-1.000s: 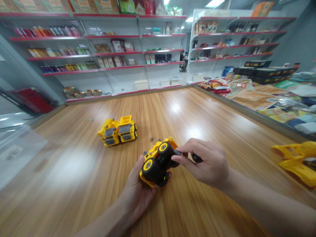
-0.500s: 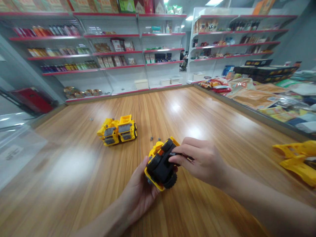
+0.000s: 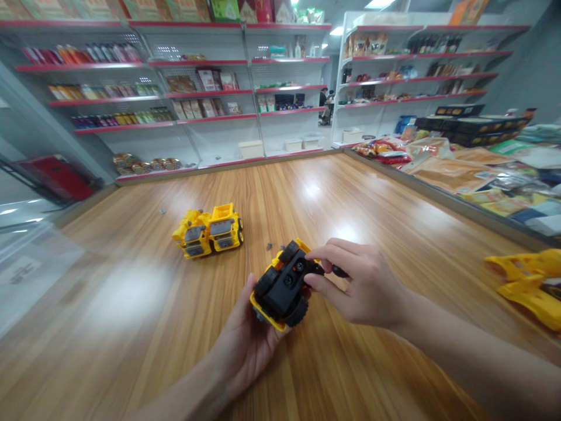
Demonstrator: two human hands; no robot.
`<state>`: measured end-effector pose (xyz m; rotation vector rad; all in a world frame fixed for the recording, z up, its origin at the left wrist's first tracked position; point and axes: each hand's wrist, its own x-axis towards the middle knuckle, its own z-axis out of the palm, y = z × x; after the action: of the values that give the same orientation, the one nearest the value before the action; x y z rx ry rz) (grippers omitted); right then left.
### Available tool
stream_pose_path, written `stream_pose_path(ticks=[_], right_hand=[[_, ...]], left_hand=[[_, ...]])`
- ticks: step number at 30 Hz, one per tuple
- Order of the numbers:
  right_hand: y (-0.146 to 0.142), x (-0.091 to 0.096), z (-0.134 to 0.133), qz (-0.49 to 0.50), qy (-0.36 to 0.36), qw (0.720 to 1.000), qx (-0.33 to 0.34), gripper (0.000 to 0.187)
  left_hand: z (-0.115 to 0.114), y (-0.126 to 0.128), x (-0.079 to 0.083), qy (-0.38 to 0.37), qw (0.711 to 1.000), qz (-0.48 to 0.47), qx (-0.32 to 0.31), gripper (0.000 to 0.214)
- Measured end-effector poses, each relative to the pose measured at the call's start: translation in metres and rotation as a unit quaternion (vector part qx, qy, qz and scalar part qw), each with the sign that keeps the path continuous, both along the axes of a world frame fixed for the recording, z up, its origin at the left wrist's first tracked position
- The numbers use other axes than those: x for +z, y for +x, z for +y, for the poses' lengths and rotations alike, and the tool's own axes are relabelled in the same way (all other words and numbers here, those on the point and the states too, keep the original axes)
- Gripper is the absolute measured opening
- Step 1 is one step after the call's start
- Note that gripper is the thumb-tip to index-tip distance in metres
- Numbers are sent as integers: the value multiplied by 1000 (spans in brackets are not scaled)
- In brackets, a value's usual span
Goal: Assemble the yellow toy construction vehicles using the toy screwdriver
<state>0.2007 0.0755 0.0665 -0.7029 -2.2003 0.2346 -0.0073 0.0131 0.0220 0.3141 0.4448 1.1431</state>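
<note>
While the left hand (image 3: pixel 249 336) steadies a toy truck (image 3: pixel 280 295), the right hand (image 3: pixel 368 283) works at its underside

The truck is up in the air over the near middle of the worktop (image 3: pixel 333 374), tipped so its black belly faces the wearer. The left hand is wrapped round its body from below. The right hand curls about a dark knob (image 3: pixel 339 271), its thumb and forefinger a narrow gap apart at the truck's right end. I'd take this for the fastening step, with bolts: one round bolt head (image 3: pixel 300 266) sits just beside those fingertips, another (image 3: pixel 288 280) lower along the belly. The next move seems to call for a firm left grip and the knob's tool lined up squarely.

I can't make out whether the fingertips pinch anything, and most of the knob is buried in the palm. The left fingers vanish behind the truck.

Further out, a loose bolt (image 3: pixel 269 246) lies just beyond the truck. Two yellow vehicles (image 3: pixel 225 228) stand together towards the worktop's left edge, a tiny grey bit (image 3: pixel 162 211) past them near the far left corner. The view cuts off a yellow toy part (image 3: pixel 526 283) by the right edge and a clear box (image 3: pixel 26 280) on the left.
</note>
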Motion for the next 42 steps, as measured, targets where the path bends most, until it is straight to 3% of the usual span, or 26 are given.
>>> stream_pose_path(ticks=[8, 14, 20, 28, 42], right_hand=[[-2, 5, -6, 166, -3, 986, -12, 27], [-1, 4, -9, 247, 27, 966, 70, 30], [-4, 10, -20, 268, 20, 960, 71, 33], [-10, 4, -24, 260, -42, 957, 119, 34], [-12, 5, -24, 239, -31, 959, 149, 30]], left_hand=[[0, 1, 2, -36, 999, 12, 10, 44], [0, 4, 4, -37, 999, 29, -9, 45], [-3, 5, 4, -32, 998, 13, -49, 45], [-6, 3, -1, 8, 993, -9, -121, 53], [-7, 5, 4, 36, 985, -23, -166, 51]])
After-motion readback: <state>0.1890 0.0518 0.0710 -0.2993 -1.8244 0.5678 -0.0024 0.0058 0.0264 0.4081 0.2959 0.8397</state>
